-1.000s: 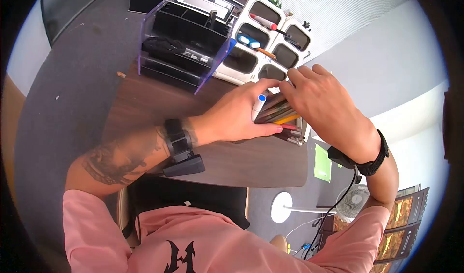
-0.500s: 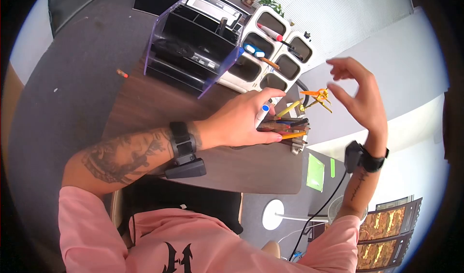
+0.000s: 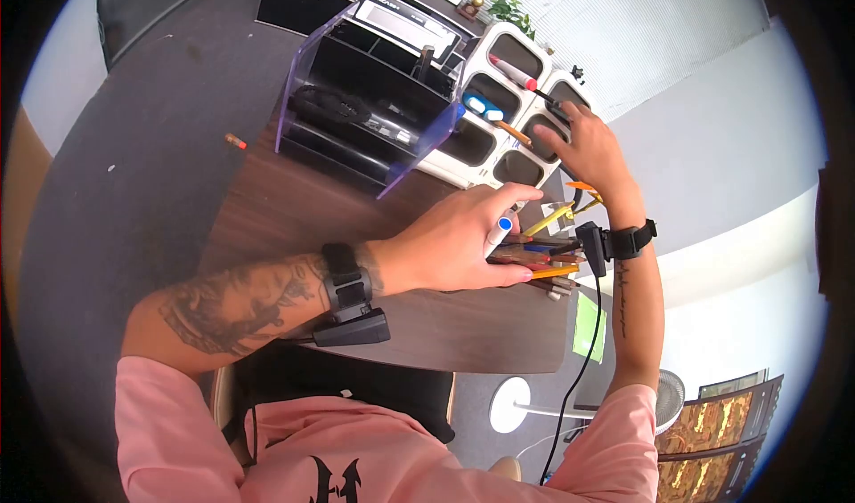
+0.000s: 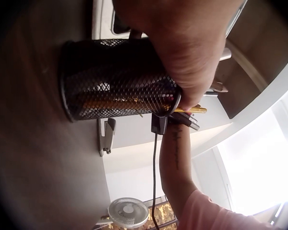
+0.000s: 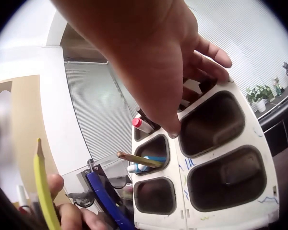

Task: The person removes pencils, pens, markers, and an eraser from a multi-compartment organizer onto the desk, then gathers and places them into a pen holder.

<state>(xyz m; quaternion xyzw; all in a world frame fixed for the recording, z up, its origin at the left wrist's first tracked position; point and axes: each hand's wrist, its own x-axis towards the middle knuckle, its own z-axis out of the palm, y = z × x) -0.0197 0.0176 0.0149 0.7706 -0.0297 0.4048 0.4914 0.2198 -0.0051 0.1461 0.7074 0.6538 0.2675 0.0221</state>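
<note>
My left hand (image 3: 441, 245) grips a black mesh pen cup (image 4: 101, 86) near its rim, with the thumb along the opening. The cup holds several pencils and pens, including a yellow pencil (image 5: 43, 187). A white marker with a blue end (image 3: 499, 234) stands up beside the left hand's thumb. Over the far side of a white organizer (image 5: 230, 222) is my right hand (image 3: 592, 151), fingers loosely extended and the thumb tip at a compartment's edge. Near its fingertips lies a black pen (image 3: 545, 98). The organizer also bears a red-capped marker (image 3: 512, 71), light blue markers (image 3: 481, 105) and a brown pencil (image 5: 139, 159).
A clear-sided desk box (image 3: 329, 138) with black items stands left of the organizer, a calculator (image 3: 405, 24) behind it. Orange and yellow pieces (image 3: 586, 191) show beyond the cup. A dark cable (image 3: 570, 387) hangs from the right wrist. A fan (image 4: 128, 213) stands off to the side.
My right hand lifted off the cup's top, swung out to the right, then came over the organizer. The left hand keeps its hold on the pen cup.
</note>
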